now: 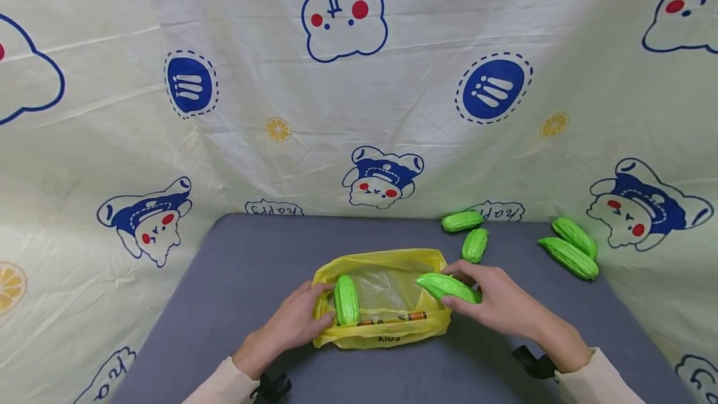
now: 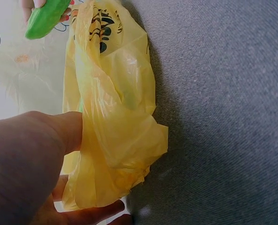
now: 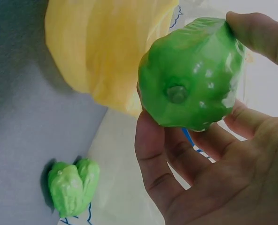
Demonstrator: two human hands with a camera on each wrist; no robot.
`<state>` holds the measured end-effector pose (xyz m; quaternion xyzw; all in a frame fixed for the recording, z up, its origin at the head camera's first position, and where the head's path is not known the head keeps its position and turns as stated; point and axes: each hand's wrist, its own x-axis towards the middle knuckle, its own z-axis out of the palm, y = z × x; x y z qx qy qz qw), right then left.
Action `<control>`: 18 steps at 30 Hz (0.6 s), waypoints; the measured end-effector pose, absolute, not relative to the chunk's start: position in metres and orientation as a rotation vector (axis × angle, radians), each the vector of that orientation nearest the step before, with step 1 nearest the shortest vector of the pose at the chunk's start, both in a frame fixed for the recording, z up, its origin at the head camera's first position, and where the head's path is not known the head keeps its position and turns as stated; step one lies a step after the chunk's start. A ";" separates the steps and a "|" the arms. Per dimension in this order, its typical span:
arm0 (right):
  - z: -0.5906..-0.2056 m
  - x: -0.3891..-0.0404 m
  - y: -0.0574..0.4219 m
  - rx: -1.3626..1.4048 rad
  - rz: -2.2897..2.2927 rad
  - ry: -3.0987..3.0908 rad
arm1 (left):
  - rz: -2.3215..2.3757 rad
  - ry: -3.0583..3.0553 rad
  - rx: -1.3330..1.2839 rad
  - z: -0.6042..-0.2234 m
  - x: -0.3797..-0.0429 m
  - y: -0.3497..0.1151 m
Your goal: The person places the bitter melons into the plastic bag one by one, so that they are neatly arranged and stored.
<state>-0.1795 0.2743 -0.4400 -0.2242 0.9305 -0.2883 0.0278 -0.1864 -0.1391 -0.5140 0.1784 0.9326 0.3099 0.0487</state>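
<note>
apparently steadying its open mouth, left hand clamps fingers on yellow plastic bag | right hand pinches glossy green ridged gourd between thumb and fingers, over bag's right rim, tip inward

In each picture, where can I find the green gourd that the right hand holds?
Head: the gourd is below and right of centre.
Left wrist: the gourd is near the top left corner.
Right wrist: the gourd is above and right of centre.
Shared landmark: the yellow bag.
</note>
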 end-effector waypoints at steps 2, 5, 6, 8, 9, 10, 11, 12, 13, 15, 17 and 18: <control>-0.439 -0.181 0.271 -0.697 -0.876 2.883 | 0.940 2.846 0.546 -0.514 -0.186 -0.139; -0.437 -0.185 0.265 -0.706 -0.855 2.895 | 0.936 2.850 0.549 -0.512 -0.187 -0.138; -0.436 -0.186 0.263 -0.710 -0.850 2.896 | 0.935 2.851 0.554 -0.512 -0.187 -0.138; -0.434 -0.188 0.259 -0.718 -0.839 2.905 | 0.928 2.848 0.548 -0.512 -0.187 -0.138; -0.434 -0.189 0.257 -0.715 -0.838 2.909 | 0.925 2.846 0.544 -0.513 -0.188 -0.138; -0.433 -0.190 0.255 -0.719 -0.835 2.916 | 0.920 2.845 0.541 -0.514 -0.188 -0.138; -0.433 -0.191 0.253 -0.716 -0.832 2.924 | 0.919 2.847 0.542 -0.514 -0.189 -0.138; -0.432 -0.192 0.252 -0.719 -0.828 2.932 | 0.921 2.849 0.548 -0.514 -0.189 -0.138; -0.432 -0.193 0.251 -0.716 -0.823 2.942 | 0.921 2.846 0.542 -0.514 -0.189 -0.137; -0.432 -0.194 0.248 -0.722 -0.824 2.948 | 0.926 2.846 0.540 -0.515 -0.189 -0.137; -0.431 -0.195 0.246 -0.725 -0.820 2.949 | 0.931 2.844 0.538 -0.514 -0.189 -0.137; -0.431 -0.196 0.245 -0.723 -0.819 2.949 | 0.931 2.840 0.535 -0.514 -0.188 -0.136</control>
